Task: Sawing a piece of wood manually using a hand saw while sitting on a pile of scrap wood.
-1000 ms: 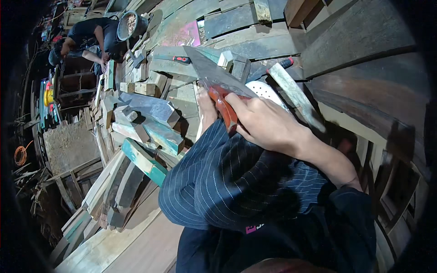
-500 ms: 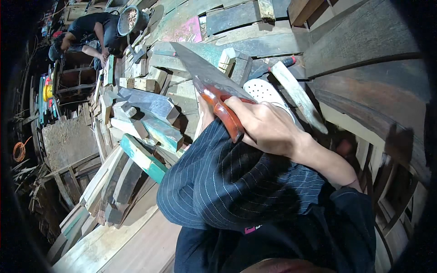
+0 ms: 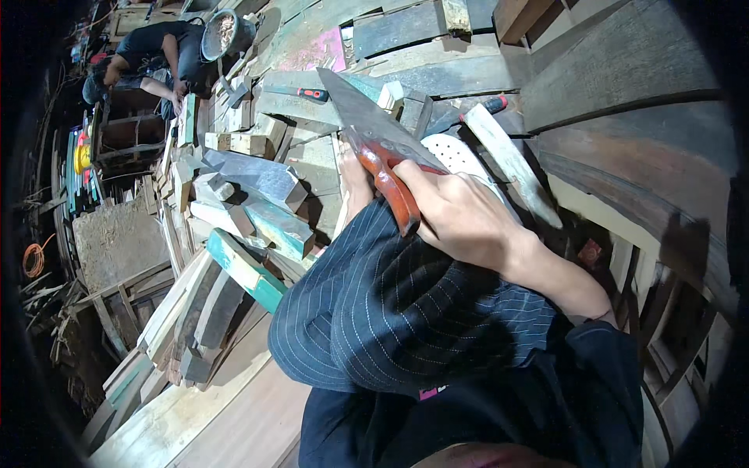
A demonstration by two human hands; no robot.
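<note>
My right hand (image 3: 460, 218) is closed round the red wooden handle (image 3: 394, 187) of a handsaw, whose broad steel blade (image 3: 359, 109) points forward and slightly left over my pinstriped knee (image 3: 335, 296). Bare skin (image 3: 356, 181) behind the saw looks like my foot, beside a narrow pale strip of wood that the saw partly hides. A white perforated clog (image 3: 456, 156) lies under and right of the blade, next to a weathered batten (image 3: 511, 168). A tool with a red-black handle (image 3: 312, 94) lies beyond the blade. My left hand is not visible.
Wood offcuts (image 3: 250, 187) are piled at the left. A co-worker (image 3: 156, 54) bends over wood at the upper left, near a bucket of shavings (image 3: 225, 39). Another red-tipped tool (image 3: 494, 105) lies by dark planks (image 3: 616, 70) at right. An orange cord (image 3: 35, 259) is at far left.
The saw shifted toward the upper left about half a second ago and has since moved back to the right, my right hand moving with it.
</note>
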